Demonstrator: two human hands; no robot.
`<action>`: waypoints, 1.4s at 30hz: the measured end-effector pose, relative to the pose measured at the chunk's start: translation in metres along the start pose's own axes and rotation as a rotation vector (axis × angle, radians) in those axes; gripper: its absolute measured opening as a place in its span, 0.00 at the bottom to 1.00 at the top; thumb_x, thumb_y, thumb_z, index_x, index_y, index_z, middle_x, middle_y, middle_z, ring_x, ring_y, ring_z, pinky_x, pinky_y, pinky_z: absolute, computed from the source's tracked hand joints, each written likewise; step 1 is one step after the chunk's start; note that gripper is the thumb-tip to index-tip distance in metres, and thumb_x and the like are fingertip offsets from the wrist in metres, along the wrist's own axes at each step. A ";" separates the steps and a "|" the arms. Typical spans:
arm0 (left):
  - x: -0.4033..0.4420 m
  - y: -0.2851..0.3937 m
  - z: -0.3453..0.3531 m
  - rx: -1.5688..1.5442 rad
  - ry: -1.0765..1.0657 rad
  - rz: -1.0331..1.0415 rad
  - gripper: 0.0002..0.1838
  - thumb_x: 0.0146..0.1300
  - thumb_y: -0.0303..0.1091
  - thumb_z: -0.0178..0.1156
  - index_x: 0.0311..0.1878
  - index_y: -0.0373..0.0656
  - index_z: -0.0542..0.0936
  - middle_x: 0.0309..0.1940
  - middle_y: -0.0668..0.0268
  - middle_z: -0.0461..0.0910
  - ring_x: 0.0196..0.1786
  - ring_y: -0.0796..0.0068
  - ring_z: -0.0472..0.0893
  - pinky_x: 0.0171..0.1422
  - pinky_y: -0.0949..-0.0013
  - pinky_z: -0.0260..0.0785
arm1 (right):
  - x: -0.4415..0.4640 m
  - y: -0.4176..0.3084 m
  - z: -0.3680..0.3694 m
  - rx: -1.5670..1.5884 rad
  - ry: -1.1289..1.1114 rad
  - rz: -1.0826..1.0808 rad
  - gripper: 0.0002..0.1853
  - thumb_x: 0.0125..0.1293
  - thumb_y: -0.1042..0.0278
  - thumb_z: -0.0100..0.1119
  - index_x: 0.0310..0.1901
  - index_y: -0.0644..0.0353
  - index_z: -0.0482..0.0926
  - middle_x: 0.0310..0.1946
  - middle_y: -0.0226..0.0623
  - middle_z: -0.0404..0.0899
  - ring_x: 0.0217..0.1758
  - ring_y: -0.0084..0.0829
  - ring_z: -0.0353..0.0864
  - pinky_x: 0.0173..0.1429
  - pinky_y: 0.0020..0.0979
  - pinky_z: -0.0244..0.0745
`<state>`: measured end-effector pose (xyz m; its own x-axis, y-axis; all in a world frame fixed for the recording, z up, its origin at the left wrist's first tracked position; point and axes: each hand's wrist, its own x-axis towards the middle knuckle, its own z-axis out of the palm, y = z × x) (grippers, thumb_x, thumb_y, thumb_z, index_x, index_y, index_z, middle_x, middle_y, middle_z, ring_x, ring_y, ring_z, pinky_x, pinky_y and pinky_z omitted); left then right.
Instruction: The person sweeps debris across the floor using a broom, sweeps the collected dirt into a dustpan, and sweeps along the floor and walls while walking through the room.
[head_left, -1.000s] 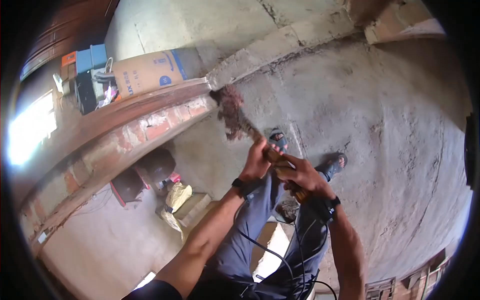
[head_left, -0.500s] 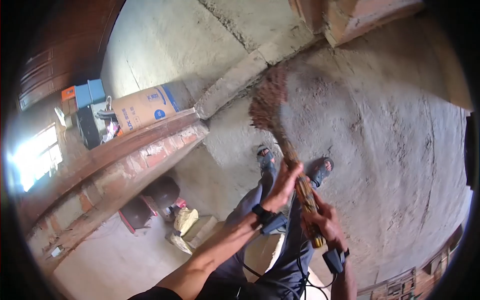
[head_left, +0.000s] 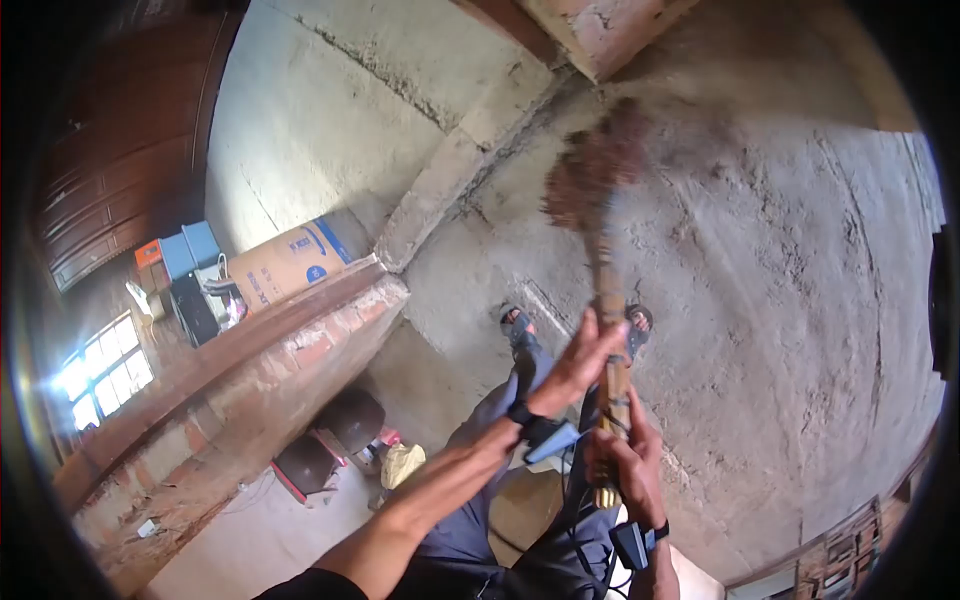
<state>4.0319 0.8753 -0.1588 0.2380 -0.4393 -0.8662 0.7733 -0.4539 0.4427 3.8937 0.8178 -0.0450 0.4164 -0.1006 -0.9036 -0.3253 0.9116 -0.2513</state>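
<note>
A broom (head_left: pixel 606 265) with a bundled-stalk handle and a reddish-brown bristle head reaches away from me over the rough concrete floor (head_left: pixel 760 330). My left hand (head_left: pixel 588 362) is closed round the upper part of the handle. Lower down, near the handle's butt end, my right hand (head_left: pixel 632 450) grips it. Motion blurs the bristles, so I cannot tell whether they touch the floor. A dark smear of dust or loose dirt (head_left: pixel 705 140) shows just right of the bristle head. My sandalled feet stand on either side below the broom.
A low brick wall (head_left: pixel 290 355) with a wooden top runs along the left. Beyond it lie a large cardboard box (head_left: pixel 290 268) and blue boxes (head_left: pixel 188 250). Dark round containers (head_left: pixel 350 418) sit at the wall's near side. A raised concrete sill (head_left: pixel 440 190) crosses ahead, meeting a brick pillar (head_left: pixel 610 30).
The broom head has swung to the right and the handle is now more upright in view. Both hands keep their hold. The camera view has shifted slightly.
</note>
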 end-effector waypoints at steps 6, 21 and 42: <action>0.102 0.057 -0.042 0.121 -0.016 0.015 0.16 0.75 0.45 0.59 0.50 0.45 0.68 0.37 0.66 0.73 0.37 0.71 0.82 0.41 0.63 0.81 | 0.106 -0.065 0.004 0.037 -0.163 0.051 0.41 0.64 0.75 0.61 0.79 0.54 0.59 0.35 0.35 0.80 0.27 0.26 0.82 0.26 0.30 0.78; 0.048 0.055 -0.013 0.099 0.095 -0.050 0.13 0.76 0.42 0.57 0.50 0.45 0.69 0.38 0.66 0.75 0.38 0.73 0.83 0.38 0.65 0.82 | 0.065 -0.044 -0.015 -0.081 -0.222 -0.053 0.41 0.65 0.74 0.62 0.79 0.59 0.59 0.36 0.32 0.81 0.31 0.21 0.80 0.35 0.28 0.78; -0.059 -0.036 0.083 0.307 -0.328 -0.018 0.26 0.82 0.42 0.48 0.75 0.42 0.58 0.54 0.65 0.72 0.54 0.77 0.76 0.60 0.69 0.74 | 0.022 -0.001 -0.099 0.030 0.122 -0.165 0.32 0.74 0.46 0.58 0.68 0.63 0.72 0.46 0.36 0.84 0.46 0.27 0.82 0.52 0.32 0.77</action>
<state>3.9410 0.8537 -0.1044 -0.0112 -0.6292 -0.7772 0.5537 -0.6511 0.5191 3.8196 0.7751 -0.0985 0.3559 -0.2956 -0.8865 -0.2347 0.8900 -0.3910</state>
